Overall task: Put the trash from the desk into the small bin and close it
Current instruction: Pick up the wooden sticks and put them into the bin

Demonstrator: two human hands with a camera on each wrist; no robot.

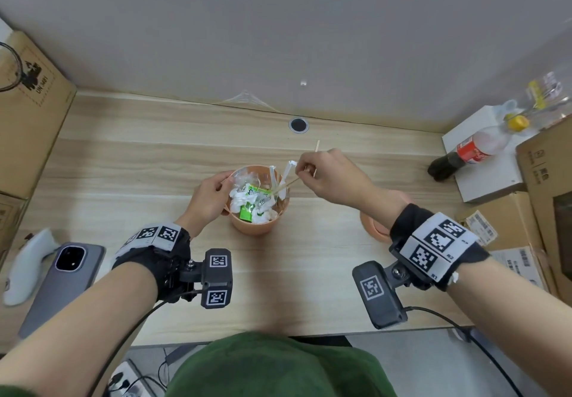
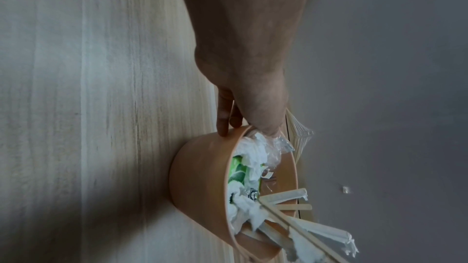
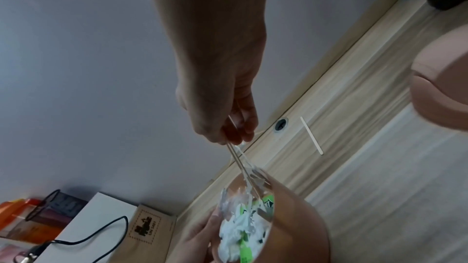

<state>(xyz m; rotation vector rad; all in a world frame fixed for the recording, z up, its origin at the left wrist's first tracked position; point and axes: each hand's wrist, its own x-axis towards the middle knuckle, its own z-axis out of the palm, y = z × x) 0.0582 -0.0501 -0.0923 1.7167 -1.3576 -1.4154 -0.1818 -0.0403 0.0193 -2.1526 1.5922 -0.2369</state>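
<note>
a: two wooden sticks pinched in the right hand (image 1: 332, 177), tips already over the small bin (image 1: 258, 226) at frame centre. how to finish?
b: angle them steeper, so they drop among the tissues and don't lean on the rim. left hand (image 1: 209, 200) grips the bin's left rim; good.
a: counts?
b: one more stick (image 3: 311, 135) on the desk just above the right hand, one lid (image 1: 373, 226) at right, partly hidden by the wrist.

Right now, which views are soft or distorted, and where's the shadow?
Head view: sharp at centre, with fisheye bending the desk edges. Left wrist view: the left hand looms large, a dark shadow crosses the wood lower left, and the bin is fairly crisp. Right wrist view: the right hand is dim against the wall, and the bin lid is smeared.
</note>
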